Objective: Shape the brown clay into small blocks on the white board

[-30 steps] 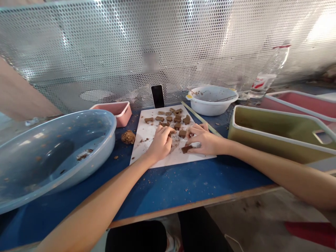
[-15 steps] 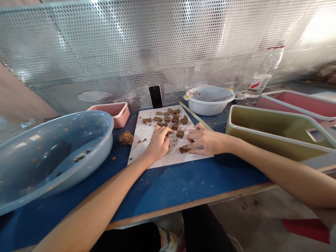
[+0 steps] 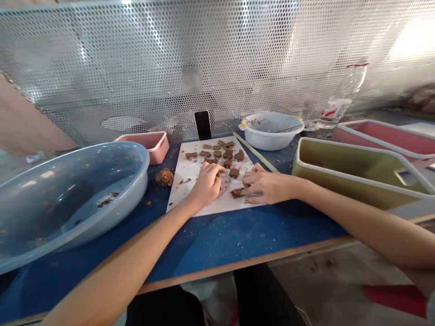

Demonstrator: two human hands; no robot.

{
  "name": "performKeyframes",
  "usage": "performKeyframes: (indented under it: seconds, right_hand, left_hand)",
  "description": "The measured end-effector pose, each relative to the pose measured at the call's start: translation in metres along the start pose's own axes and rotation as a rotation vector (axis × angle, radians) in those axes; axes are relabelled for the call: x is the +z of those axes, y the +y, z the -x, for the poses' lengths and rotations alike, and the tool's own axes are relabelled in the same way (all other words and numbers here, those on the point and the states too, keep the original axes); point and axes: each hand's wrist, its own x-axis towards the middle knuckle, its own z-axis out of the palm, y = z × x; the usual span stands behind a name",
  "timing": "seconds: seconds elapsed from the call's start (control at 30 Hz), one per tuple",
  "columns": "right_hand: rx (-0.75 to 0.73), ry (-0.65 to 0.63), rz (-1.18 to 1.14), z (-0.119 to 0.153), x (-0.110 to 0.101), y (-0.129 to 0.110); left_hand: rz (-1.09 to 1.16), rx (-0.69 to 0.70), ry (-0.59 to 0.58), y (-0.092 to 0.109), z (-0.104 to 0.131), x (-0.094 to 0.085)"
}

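Several brown clay-like pieces (image 3: 227, 154), some shaped like small animals, lie on a white board (image 3: 176, 192) among crumbs. At the board's middle my left hand (image 3: 207, 184) is closed, its fingers curled down next to the nearest pieces; what they pinch, if anything, is hidden. To the right, my right hand (image 3: 263, 184) bends its fingers over a flat brown clay piece (image 3: 237, 193) near the board's front edge, gripping its right end. A squarish piece (image 3: 234, 173) rests between the two hands. Left of the board sits a rough brown lump (image 3: 164, 177).
A big blue basin (image 3: 136, 181) stands left, with a pink box (image 3: 159, 151) behind it. Behind the board are a phone (image 3: 203, 125), a green strip (image 3: 256, 154) and a white basin (image 3: 272, 139). An olive bin (image 3: 326, 179), a pink bin (image 3: 384, 131) and a bottle (image 3: 336, 106) stand right.
The fingers of my right hand have shifted slightly over the flat piece. My left hand stays in nearly the same place. The whole view has moved a little.
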Motion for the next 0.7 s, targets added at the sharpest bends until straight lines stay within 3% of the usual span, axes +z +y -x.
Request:
performKeyframes:
  seconds: [0.2, 0.4, 0.57, 0.7]
  right_hand:
    - [-0.082, 0.114, 0.019, 0.0005, 0.0012, -0.0002]
    - [-0.064, 0.045, -0.026, 0.0011, 0.0027, -0.0032]
    - [-0.049, 0.197, 0.017, 0.0014, -0.0027, 0.0006]
    - [-0.055, 0.145, 0.020, 0.0036, -0.0017, 0.0049]
  left_hand:
    - [-0.030, -0.006, -0.003, 0.0009, 0.0000, -0.0005]
    - [-0.011, -0.004, -0.009, -0.0009, -0.0004, -0.0008]
    - [-0.007, 0.009, -0.011, -0.0030, -0.0006, -0.0009]
    - [-0.009, -0.009, -0.019, -0.0003, -0.0006, -0.0021]
